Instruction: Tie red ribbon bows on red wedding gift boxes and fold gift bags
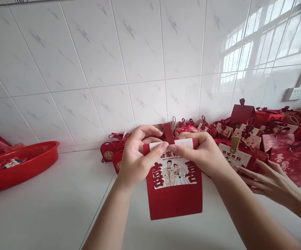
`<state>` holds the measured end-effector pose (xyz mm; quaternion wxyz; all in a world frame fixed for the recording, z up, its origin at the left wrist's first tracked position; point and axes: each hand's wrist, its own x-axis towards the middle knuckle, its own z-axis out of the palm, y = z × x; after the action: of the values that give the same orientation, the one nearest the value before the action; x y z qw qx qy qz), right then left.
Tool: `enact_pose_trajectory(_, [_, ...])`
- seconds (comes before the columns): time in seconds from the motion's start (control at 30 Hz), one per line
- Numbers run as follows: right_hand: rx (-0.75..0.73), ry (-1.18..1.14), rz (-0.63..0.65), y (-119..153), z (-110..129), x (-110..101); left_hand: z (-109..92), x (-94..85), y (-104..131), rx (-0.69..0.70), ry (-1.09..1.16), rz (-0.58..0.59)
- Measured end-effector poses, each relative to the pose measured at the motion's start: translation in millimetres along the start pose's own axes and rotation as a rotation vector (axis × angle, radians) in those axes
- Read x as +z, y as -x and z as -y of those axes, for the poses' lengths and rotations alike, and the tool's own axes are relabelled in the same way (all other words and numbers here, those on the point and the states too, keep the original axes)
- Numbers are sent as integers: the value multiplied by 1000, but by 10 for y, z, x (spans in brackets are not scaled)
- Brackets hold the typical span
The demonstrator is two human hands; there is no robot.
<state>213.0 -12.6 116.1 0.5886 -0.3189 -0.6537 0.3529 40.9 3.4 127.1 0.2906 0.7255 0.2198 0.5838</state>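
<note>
Between my two hands hangs a red gift box (175,203) with a white panel showing a cartoon bride and groom. A dark red ribbon loop (168,133) stands up at its top edge. My left hand (142,151) pinches the top left of the box, the thumb lying on the front near the ribbon. From the other side my right hand (197,149) grips the top right, its thumb tip close to the left one. Both hands are closed on the box, held above the white counter. The back of the box is hidden.
A red plastic basket (35,170) with colourful wrapped items sits at the left. Many red and cream gift boxes (246,135) crowd the counter (62,208) along the tiled wall. At the right, another person's hand (267,177) touches a box with a gold ribbon (235,144).
</note>
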Motion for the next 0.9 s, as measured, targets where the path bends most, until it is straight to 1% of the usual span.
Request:
enact_pose_trajectory(0.07, [1, -14, -6, 0, 4, 1, -5, 18, 4, -18, -44, -48])
enact_pose_trajectory(0.2, [33, -61, 9, 3, 9, 10, -26, 11, 17, -16, -283, -13])
enact_pose_trajectory(0.27, [45, -78, 17, 1, 7, 15, -33, 8, 24, 6, -324, -24])
enact_pose_trajectory(0.43, [28, -86, 33, -2, -1, 14, -17, 34, 24, 43, -329, -64])
enact_pose_trajectory(0.57, [26, -76, 37, 4, -4, 3, -3, 50, 24, 21, -303, -50])
enact_pose_trajectory(0.77, [-15, -9, 22, 4, -7, -10, -22, 59, 31, 12, -307, -57])
enact_pose_trajectory(0.9, [-63, 24, 12, 0, -19, -7, -13, 50, 27, 1, -289, -25])
